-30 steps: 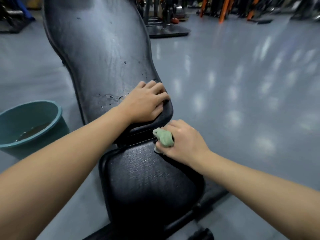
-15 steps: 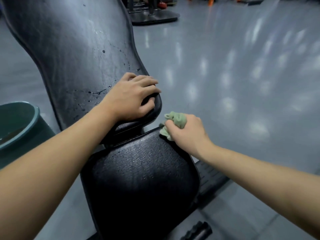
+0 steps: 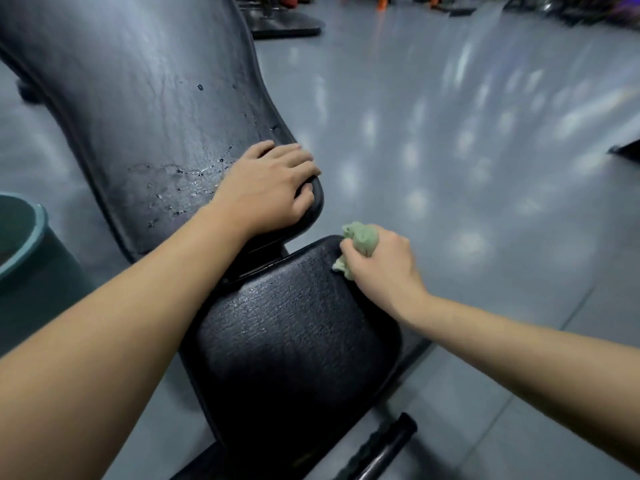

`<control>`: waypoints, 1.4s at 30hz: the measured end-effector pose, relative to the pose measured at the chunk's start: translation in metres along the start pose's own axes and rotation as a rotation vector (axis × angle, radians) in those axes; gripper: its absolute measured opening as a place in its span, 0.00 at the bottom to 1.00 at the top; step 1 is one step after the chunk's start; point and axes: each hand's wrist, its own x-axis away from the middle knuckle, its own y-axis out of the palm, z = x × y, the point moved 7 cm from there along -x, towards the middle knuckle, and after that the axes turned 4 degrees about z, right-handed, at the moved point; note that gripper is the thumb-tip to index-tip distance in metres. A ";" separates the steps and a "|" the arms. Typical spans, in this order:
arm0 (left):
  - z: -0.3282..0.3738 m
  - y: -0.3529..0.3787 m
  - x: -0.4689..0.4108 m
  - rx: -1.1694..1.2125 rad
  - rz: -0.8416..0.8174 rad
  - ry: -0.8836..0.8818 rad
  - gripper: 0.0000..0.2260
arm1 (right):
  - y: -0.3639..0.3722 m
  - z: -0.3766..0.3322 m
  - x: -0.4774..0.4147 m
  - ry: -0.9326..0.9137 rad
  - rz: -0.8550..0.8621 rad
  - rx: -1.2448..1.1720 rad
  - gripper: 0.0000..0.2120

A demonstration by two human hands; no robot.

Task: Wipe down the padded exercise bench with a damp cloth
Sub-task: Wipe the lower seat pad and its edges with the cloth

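Right hand (image 3: 381, 271): I see fingers (image 3: 358, 263) curled round the green cloth (image 3: 362, 239) — at the far right corner of the seat pad (image 3: 294, 327).
Left hand (image 3: 266, 192): fingers (image 3: 294, 157) relaxed, draped over the lower end of the back pad (image 3: 156, 98).
Bucket (image 3: 40, 220): left — apart.

Dim, floor glare, blurred warped edges
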 end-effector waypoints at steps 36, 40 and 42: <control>0.029 0.027 -0.027 -0.013 -0.346 0.106 0.15 | -0.010 0.011 0.058 0.256 0.257 0.321 0.14; 0.029 0.024 -0.026 0.007 -0.331 0.071 0.17 | -0.004 -0.007 0.040 0.262 0.284 0.410 0.15; 0.028 0.024 -0.027 0.015 -0.327 0.072 0.16 | 0.004 -0.017 0.021 0.263 0.279 0.356 0.16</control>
